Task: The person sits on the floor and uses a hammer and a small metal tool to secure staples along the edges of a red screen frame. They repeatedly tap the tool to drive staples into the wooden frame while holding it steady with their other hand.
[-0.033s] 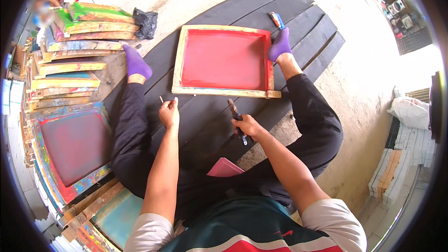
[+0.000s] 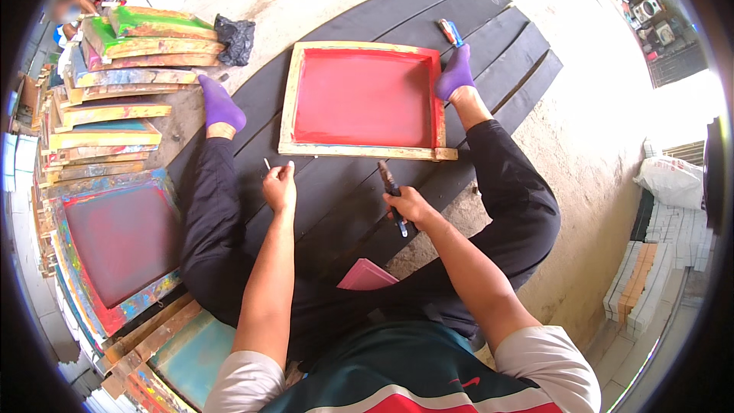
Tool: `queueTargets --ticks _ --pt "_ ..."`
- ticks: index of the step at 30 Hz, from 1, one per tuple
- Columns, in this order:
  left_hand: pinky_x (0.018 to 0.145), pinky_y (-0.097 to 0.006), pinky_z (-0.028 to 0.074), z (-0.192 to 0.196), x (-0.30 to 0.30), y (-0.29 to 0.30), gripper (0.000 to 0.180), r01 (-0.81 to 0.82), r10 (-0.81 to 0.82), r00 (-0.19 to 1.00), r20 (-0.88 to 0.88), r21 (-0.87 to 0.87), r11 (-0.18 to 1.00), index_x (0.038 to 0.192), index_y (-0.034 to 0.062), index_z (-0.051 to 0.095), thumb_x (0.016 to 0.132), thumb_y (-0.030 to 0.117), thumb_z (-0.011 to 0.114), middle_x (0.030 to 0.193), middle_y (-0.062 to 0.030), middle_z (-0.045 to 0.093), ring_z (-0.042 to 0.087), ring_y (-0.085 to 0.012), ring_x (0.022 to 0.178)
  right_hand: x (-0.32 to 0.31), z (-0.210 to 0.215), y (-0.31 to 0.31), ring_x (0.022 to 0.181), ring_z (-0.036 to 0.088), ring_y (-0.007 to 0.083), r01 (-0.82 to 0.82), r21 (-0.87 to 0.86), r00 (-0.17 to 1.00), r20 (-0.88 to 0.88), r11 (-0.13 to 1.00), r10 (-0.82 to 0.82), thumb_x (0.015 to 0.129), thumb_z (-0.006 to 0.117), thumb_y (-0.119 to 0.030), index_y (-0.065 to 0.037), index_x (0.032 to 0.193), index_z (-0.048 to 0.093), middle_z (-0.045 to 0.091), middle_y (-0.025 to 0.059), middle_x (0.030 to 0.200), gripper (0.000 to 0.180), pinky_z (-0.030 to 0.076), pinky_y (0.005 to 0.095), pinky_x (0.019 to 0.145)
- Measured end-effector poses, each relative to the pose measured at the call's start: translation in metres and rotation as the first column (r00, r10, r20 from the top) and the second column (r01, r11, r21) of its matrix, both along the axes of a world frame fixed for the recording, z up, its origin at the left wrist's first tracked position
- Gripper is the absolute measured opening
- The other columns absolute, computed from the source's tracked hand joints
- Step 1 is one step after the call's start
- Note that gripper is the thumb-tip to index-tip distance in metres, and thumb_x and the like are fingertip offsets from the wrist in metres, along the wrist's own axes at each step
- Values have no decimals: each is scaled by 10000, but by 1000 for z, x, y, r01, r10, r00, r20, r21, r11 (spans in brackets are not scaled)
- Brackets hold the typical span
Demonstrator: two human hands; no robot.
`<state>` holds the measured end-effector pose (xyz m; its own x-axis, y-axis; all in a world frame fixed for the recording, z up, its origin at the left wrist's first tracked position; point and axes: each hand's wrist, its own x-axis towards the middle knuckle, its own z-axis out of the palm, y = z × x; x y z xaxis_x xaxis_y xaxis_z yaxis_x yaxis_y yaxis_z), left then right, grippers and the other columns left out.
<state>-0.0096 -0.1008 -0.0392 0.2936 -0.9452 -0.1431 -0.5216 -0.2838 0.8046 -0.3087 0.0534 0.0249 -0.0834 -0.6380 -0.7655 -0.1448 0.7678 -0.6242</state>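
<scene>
In my right hand (image 2: 410, 205) is a pair of pliers (image 2: 387, 176) with a brown, rusty-looking head and dark handles, its head pointing away from me. My left hand (image 2: 280, 187) pinches a short, thin, pale stick (image 2: 267, 163) between its fingers; its exact kind is too small to make out. Just beyond both hands lies a wooden screen-printing frame (image 2: 288, 99) with red mesh, flat on black boards (image 2: 329, 183). My right foot (image 2: 456, 75), in a purple sock, touches the frame's right side. Neither hand touches the frame.
Stacked, paint-stained screen frames (image 2: 115, 136) stand along my left, with a black plastic bag (image 2: 235, 40) beside them. A small blue and red object (image 2: 450, 32) lies past my right foot. Something pink and flat (image 2: 367, 275) lies between my legs. A white sack (image 2: 671, 183) sits far right.
The whole view has shifted very slightly. Both hands keep their grip and barely move; a person at the far left shows a little more.
</scene>
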Motion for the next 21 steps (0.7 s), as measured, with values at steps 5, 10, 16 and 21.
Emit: queueTargets --ticks 5,10,16,21 --pt "722 -378 552 12 -53 31 296 116 -116 993 -7 27 993 945 9 768 892 299 791 844 -130 773 751 -241 779 -44 -5 18 670 631 173 168 20 980 -114 986 -165 1004 678 -293 10 995 610 625 65 806 311 541 342 618" --pt "747 -405 556 13 -76 45 296 182 -183 983 20 58 982 956 25 774 884 312 790 876 -132 776 755 -276 817 -53 -11 21 646 622 188 233 31 968 -100 972 -229 1001 679 -269 21 981 604 617 79 789 299 537 359 594" --pt "735 -397 555 12 -85 59 295 205 -205 979 -5 53 977 941 25 770 878 312 794 854 -124 767 751 -274 807 -49 -11 11 638 623 198 252 58 965 -89 966 -246 999 677 -254 21 983 594 613 82 783 288 534 367 575" --pt "727 -397 550 11 -92 67 288 217 -217 976 -10 67 974 936 27 769 876 308 794 853 -120 760 743 -269 790 -44 -14 6 631 620 204 285 60 954 -116 957 -276 995 678 -254 22 988 588 612 90 776 291 528 383 558"
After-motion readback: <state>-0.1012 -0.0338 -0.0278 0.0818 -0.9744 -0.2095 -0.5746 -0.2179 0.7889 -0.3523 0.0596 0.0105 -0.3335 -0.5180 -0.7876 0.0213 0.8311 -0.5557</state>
